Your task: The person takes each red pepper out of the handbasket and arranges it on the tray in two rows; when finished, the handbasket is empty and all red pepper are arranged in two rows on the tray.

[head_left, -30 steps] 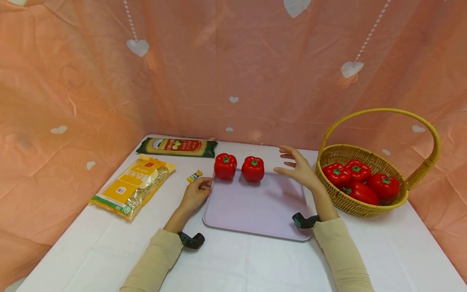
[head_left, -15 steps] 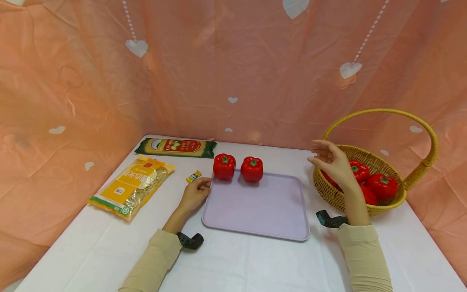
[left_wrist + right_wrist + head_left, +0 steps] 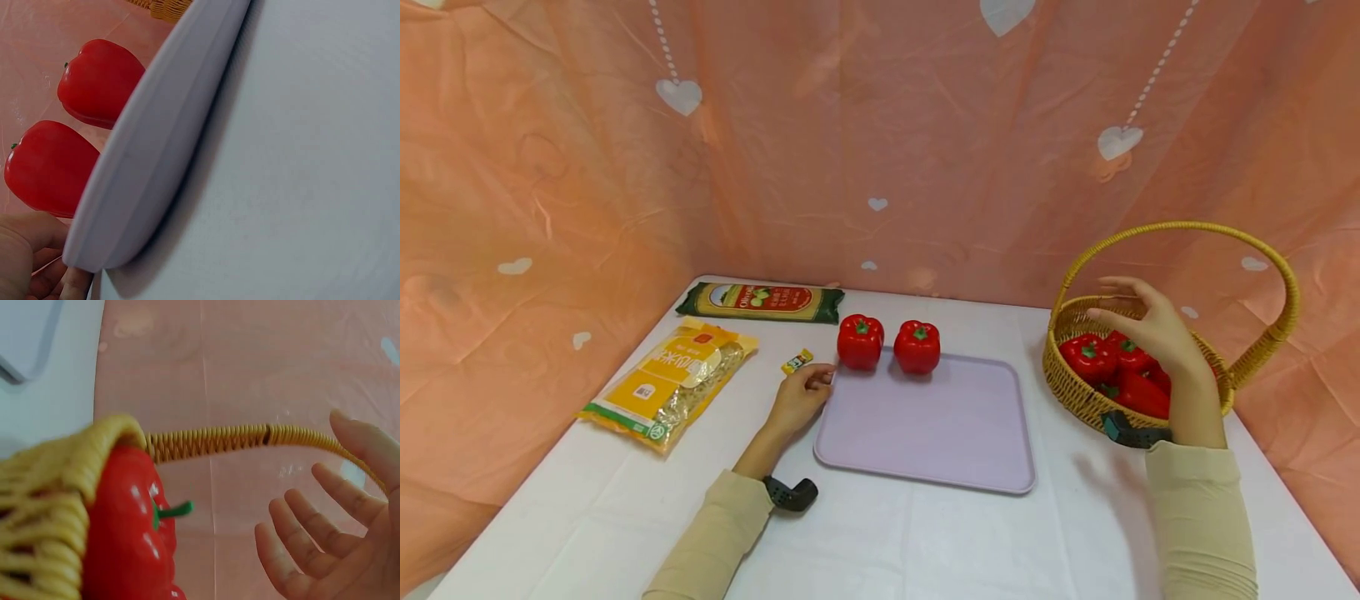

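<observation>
My left hand [image 3: 799, 398] grips the left rim of a pale purple tray [image 3: 928, 433]. In the left wrist view its thumb and fingers [image 3: 47, 228] meet around the tray's edge. Two red bell peppers stand side by side at the tray's far left: one pepper [image 3: 861, 343] by the corner, another pepper [image 3: 917, 348] to its right. My right hand [image 3: 1161, 333] hovers over the wicker basket [image 3: 1067, 396], fingers spread and holding nothing. Several red peppers [image 3: 1088, 358] lie in the basket; the hand and forearm hide some. The right wrist view shows a pepper [image 3: 128, 519] with a green stem inside the rim.
The basket's tall arched handle [image 3: 1187, 225] rises around the right hand. At left lie a yellow grain bag [image 3: 673, 379], a green-and-red noodle packet [image 3: 760, 302] and a small yellow packet [image 3: 797, 361]. A pink curtain [image 3: 880, 150] hangs behind the white table [image 3: 880, 542].
My right hand has moved right from above the tray's far right corner to over the basket, still empty. The left hand, tray and two peppers have stayed in place.
</observation>
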The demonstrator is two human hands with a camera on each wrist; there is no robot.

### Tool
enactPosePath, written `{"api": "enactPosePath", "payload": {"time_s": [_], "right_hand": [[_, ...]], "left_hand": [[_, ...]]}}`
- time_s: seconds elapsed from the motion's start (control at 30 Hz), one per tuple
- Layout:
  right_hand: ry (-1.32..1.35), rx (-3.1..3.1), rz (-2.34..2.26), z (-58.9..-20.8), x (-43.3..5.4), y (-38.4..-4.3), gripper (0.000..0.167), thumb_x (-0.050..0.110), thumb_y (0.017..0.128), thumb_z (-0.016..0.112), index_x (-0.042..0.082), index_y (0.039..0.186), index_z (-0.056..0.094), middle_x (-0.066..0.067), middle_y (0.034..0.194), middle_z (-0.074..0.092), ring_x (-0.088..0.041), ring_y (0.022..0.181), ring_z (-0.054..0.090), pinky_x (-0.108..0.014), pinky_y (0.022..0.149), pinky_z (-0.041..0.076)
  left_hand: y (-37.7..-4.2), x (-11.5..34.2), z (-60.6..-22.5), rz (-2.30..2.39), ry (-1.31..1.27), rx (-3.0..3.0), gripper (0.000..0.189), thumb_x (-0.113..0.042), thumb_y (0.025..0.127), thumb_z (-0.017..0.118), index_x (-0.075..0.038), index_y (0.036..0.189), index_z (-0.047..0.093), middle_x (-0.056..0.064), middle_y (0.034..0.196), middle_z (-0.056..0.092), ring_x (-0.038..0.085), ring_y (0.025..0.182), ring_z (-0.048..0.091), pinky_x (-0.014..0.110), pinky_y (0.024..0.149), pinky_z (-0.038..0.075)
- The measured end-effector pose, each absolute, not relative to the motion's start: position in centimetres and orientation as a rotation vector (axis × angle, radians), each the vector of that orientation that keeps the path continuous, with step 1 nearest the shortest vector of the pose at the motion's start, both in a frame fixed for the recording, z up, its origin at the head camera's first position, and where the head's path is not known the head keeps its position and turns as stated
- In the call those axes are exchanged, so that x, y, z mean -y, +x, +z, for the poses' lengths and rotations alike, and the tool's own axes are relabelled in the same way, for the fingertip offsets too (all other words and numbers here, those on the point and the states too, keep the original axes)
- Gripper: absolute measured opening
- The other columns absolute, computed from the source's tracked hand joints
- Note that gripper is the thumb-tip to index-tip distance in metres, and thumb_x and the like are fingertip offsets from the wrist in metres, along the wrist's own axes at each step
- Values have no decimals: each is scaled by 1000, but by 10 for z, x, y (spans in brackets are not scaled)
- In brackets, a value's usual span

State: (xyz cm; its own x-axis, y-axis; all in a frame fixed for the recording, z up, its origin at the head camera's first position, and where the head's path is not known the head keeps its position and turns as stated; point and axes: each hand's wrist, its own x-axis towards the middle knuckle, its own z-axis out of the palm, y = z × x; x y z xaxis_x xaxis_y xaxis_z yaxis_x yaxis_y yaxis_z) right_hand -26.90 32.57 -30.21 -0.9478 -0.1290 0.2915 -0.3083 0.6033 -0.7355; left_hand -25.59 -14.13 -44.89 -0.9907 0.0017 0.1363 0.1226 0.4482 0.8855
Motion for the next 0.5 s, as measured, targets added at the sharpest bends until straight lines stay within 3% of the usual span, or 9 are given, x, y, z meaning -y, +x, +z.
{"api": "enactPosePath", "payload": {"time_s": [0.5], "right_hand": [[338, 2730, 1224, -299, -357, -280, 44, 21, 90, 61, 12, 130, 46, 26, 109, 46, 11, 94, 48, -10, 70, 45]], "left_hand": [[-256, 141, -450, -1610, -116, 2539, 32, 5, 79, 59, 3, 111, 63, 16, 97, 65, 21, 82, 56, 21, 67, 45]]}}
